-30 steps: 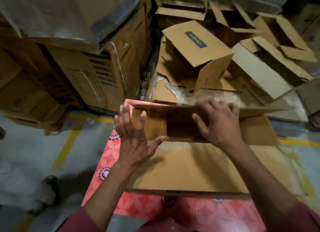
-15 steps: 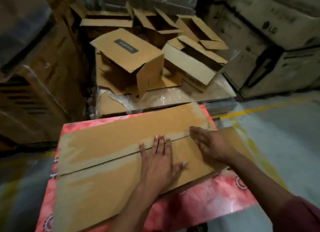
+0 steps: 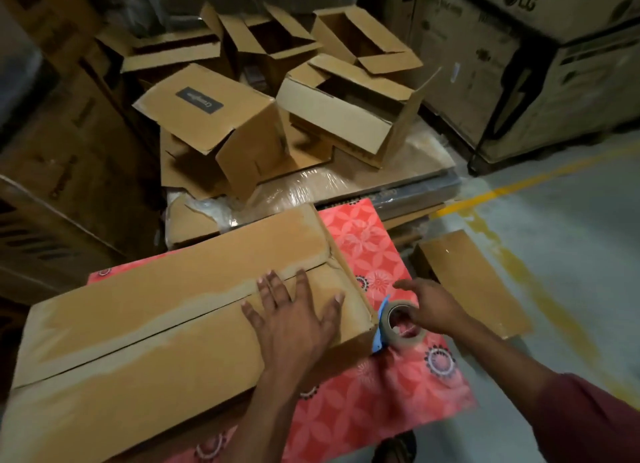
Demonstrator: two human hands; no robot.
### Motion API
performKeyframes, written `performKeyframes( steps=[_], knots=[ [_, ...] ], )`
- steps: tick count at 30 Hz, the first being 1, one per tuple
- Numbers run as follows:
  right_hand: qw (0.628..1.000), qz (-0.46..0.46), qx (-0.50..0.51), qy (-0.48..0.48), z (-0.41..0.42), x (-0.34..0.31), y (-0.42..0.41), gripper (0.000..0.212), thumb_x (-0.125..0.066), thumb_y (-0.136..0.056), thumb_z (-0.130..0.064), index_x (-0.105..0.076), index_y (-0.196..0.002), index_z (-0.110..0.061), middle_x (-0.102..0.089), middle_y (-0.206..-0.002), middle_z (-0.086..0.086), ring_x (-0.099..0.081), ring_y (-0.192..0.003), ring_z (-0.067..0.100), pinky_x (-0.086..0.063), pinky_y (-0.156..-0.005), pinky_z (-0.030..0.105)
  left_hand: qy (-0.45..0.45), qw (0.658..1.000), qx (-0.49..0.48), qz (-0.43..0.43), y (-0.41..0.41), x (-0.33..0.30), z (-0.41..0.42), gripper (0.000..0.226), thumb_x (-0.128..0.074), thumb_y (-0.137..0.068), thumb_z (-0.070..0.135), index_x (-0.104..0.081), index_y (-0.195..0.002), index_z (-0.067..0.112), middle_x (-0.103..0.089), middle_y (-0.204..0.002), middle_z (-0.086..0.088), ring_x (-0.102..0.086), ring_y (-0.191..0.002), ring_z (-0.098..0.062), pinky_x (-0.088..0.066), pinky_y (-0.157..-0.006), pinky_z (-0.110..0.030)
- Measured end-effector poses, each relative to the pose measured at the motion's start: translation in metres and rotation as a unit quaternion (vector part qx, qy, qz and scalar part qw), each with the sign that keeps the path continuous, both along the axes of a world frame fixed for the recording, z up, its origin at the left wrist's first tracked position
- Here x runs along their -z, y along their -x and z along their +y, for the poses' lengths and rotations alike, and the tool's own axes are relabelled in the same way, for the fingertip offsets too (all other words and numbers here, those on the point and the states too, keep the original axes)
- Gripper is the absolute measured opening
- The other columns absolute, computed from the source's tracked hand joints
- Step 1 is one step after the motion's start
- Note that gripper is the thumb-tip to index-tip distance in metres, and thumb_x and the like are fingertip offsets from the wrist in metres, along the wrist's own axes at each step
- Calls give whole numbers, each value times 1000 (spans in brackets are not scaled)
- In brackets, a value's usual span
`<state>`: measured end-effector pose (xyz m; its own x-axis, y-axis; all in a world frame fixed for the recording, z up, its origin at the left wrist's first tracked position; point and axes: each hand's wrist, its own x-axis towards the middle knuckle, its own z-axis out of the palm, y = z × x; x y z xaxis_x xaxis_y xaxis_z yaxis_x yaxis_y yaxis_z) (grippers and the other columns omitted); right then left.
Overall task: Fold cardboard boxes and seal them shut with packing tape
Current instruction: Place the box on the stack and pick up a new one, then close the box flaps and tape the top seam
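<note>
Flaps now folded shut, the left hand presses flat, fingers spread, on the box atop the red-clothed table while the right hand has left the seam for the tape roll, grip indeterminate; sealing comes next

Your long brown cardboard box lies flat on the surface, flaps closed (seam untaped). The tan packing-tape roll with blue dispenser sits just beside its right end.
</note>
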<state>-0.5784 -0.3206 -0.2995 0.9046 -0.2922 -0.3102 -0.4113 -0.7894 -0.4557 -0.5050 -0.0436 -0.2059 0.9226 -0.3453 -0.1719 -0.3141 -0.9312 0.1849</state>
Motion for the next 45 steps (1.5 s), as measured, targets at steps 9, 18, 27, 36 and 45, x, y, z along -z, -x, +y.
performKeyframes(
  steps=[9, 18, 27, 36, 45],
  knots=[
    [906, 109, -367, 182, -2, 47, -52, 65, -72, -84, -36, -52, -146, -42, -49, -151, -2, -39, -143, 26, -46, -101, 41, 0, 999, -34, -13, 1, 5, -3, 98, -12, -84, 93, -17, -165, 38, -6, -174, -18, 0, -161, -34, -5, -125, -65],
    [939, 104, -299, 134, -36, 26, -38, 35, -68, -89, -32, -70, -124, -32, -71, -121, -4, -65, -112, 23, -47, -80, 27, -16, 999, -40, -9, 0, 7, -2, 101, -7, -81, 95, -15, -165, 40, -5, -175, -16, -1, -162, -32, -5, -126, -64],
    [988, -119, -74, 60, -58, -127, -37, 21, -71, -90, -29, -68, -109, -35, -76, -96, -6, -70, -94, 22, -46, -66, 33, -11, 998, -3, -68, -21, -2, 28, 110, 1, -84, 92, -15, -166, 20, -39, -165, -6, -40, -149, -25, -23, -122, -62],
    [961, -226, -145, -64, 106, -211, -93, 20, -62, -100, -38, -46, -112, -35, -71, -87, -9, -67, -78, 9, -53, -70, 40, 85, 994, 71, 0, -41, -2, 122, 121, 4, -75, 97, -14, -167, 21, -5, -175, 4, -5, -161, -13, -7, -129, -35],
    [950, -246, -191, -22, 316, -215, -163, 48, -66, -97, -21, -34, -114, -52, -61, -112, -8, -59, -79, 5, -46, -67, 31, 704, 563, -290, 322, -99, -75, 257, 86, -37, -89, 84, -70, -126, 14, -75, -102, -16, -68, -76, -29, -54, -66, -41]
  ],
)
